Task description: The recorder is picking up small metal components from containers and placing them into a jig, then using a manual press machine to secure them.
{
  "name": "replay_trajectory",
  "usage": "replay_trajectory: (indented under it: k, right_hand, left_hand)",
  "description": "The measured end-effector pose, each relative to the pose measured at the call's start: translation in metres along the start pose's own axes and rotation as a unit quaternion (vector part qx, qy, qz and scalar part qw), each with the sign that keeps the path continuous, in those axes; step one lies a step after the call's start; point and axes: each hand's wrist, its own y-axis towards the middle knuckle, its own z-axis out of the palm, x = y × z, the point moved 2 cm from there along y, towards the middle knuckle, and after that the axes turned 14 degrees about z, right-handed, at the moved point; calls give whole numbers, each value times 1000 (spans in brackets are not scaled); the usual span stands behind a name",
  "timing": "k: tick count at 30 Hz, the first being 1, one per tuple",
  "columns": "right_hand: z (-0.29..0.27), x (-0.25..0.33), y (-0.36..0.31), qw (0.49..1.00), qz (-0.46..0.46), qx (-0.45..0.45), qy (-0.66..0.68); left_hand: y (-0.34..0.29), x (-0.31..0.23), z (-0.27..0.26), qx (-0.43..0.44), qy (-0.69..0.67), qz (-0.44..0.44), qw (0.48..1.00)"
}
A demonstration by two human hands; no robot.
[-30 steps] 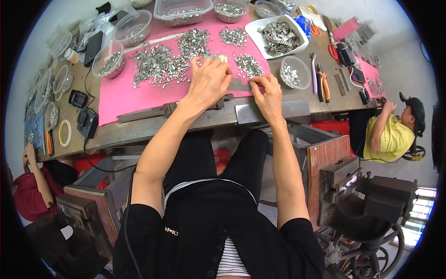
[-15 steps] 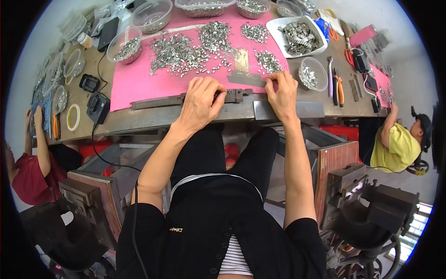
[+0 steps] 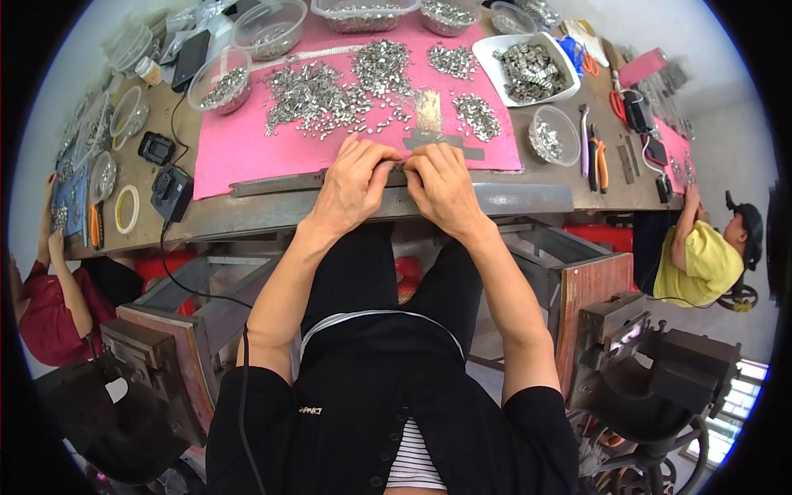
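My left hand (image 3: 355, 177) is closed at the front edge of the table, over a long dark metal bar (image 3: 276, 183). Its thumb and fingertips pinch together, and whatever they hold is hidden. Close beside it, my right hand (image 3: 441, 188) is also closed, its fingertips almost meeting the left ones above the bar's right part. Anything inside that pinch is too small to make out. Just beyond my right hand lies a flat grey strip (image 3: 474, 153) on the pink mat (image 3: 231, 165). A smooth metal plate (image 3: 532, 198) runs along the edge to the right.
Heaps of small silvery metal parts (image 3: 313, 99) cover the mat. A white tray (image 3: 489, 62) and clear tubs (image 3: 554, 148) hold more. Orange-handled pliers (image 3: 605, 167) lie right; a black charger (image 3: 172, 194) and tape roll (image 3: 127, 209) lie left. Co-workers sit at both sides.
My right hand has moved left from beside the grey strip to my left hand, over the bar. My left hand has stayed almost in place.
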Motion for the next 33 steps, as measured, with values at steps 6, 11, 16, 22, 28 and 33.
replay_trajectory:
  k: [6,11,16,22,28,33]
  right_hand:
    - [-14,-17,1,998,37,-27,40]
    - [-30,-75,11,980,159,-112,-41]
    - [-28,-83,12,980,167,-52,-98]
    - [-29,-57,11,987,150,-41,-41]
    - [-1,-1,3,992,83,15,98]
    - [3,5,3,994,68,4,81]
  left_hand:
    - [-1,-4,8,8,81,-2,997]
    - [-3,-3,14,5,133,12,991]
    - [-5,-3,11,-24,84,-18,996]
    - [-22,-4,-4,-114,124,-18,986]
    - [-21,-6,-4,-128,103,-7,986]
    - [-23,-5,-4,-138,99,-1,985]
